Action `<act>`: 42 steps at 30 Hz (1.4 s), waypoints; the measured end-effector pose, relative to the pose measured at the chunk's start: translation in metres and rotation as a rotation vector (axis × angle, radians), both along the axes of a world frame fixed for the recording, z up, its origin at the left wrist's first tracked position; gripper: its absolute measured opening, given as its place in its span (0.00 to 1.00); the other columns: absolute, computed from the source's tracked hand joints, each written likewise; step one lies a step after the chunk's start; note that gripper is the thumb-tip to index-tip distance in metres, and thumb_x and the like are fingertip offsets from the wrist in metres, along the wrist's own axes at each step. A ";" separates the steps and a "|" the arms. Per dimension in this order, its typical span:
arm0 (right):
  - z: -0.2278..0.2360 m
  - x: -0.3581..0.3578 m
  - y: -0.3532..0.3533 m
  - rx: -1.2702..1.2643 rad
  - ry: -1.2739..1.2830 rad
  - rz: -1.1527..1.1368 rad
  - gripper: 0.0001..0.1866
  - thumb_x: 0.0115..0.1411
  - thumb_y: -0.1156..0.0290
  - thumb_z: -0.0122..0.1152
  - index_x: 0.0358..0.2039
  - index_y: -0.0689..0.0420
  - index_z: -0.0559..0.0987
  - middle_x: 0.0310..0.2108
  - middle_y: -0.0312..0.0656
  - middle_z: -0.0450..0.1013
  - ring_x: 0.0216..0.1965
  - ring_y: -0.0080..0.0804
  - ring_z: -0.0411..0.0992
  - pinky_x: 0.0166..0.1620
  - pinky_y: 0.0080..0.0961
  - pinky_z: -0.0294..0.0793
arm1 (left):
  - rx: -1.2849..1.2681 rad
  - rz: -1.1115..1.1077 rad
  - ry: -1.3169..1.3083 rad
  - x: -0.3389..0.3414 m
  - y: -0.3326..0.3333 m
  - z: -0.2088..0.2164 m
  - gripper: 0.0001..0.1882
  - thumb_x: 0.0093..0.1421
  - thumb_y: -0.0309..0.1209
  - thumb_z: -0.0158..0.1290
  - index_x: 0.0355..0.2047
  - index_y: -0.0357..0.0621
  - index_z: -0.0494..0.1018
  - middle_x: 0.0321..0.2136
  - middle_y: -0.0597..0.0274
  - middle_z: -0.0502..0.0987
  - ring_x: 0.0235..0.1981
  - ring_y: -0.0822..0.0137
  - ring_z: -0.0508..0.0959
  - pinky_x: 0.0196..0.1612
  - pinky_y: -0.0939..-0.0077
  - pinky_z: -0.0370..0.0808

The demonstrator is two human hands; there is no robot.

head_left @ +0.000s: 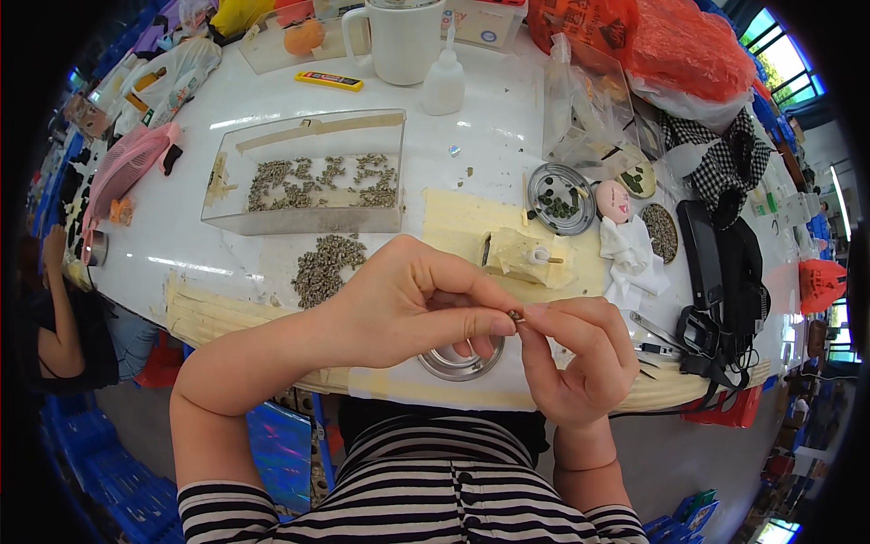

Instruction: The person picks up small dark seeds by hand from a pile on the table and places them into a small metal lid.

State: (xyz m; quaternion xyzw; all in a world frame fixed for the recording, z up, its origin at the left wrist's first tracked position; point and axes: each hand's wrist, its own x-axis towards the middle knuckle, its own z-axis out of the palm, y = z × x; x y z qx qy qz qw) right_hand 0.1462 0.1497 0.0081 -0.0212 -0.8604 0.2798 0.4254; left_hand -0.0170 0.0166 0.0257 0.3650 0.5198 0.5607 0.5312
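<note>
In front of me, both hands meet above the table's near edge. My left hand (399, 304) pinches a small brownish metal-looking piece (516, 315) between thumb and forefinger. Fingertips of my right hand (584, 354) close at the same piece from the other side; its exact kind is too small to tell. Below the hands sits a round metal dish (460, 365), partly hidden by my left fingers. Beyond my left wrist lies a loose heap of small grey-brown metal pieces (326, 270). More such pieces are in a clear rectangular box (313, 220) behind it.
A tape-wrapped block (526, 258) stands beyond my hands. Right of it are a glass dish with dark green bits (562, 201), crumpled white tissue (632, 263), tweezers (659, 332) and a black strap bundle (720, 281). Farther back stand a white squeeze bottle (444, 83) and a white mug (405, 41).
</note>
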 end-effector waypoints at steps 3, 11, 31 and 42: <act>0.000 0.000 0.000 0.005 0.000 -0.007 0.17 0.44 0.85 0.73 0.37 0.59 0.84 0.30 0.40 0.77 0.27 0.30 0.75 0.27 0.22 0.74 | 0.032 -0.023 0.007 0.000 -0.001 -0.002 0.10 0.65 0.27 0.58 0.44 0.36 0.81 0.29 0.62 0.83 0.31 0.78 0.81 0.34 0.85 0.78; -0.001 0.000 0.003 0.034 -0.006 0.019 0.17 0.43 0.84 0.73 0.36 0.58 0.85 0.30 0.39 0.76 0.27 0.29 0.75 0.26 0.21 0.73 | 0.071 -0.035 0.059 0.000 -0.001 -0.009 0.10 0.65 0.28 0.58 0.43 0.35 0.81 0.29 0.62 0.83 0.31 0.78 0.81 0.34 0.84 0.79; -0.001 0.000 0.002 0.013 -0.004 -0.001 0.15 0.46 0.84 0.72 0.36 0.59 0.83 0.31 0.40 0.77 0.27 0.31 0.76 0.27 0.23 0.74 | 0.024 0.053 -0.011 0.003 0.000 0.000 0.09 0.61 0.21 0.61 0.40 0.29 0.80 0.32 0.56 0.84 0.32 0.73 0.83 0.38 0.80 0.81; 0.000 0.000 0.001 -0.003 -0.012 0.003 0.15 0.46 0.84 0.71 0.36 0.59 0.83 0.31 0.41 0.77 0.27 0.31 0.76 0.27 0.23 0.74 | 0.017 0.033 -0.085 0.002 0.000 -0.001 0.09 0.62 0.22 0.60 0.41 0.30 0.80 0.32 0.55 0.84 0.31 0.74 0.82 0.37 0.81 0.80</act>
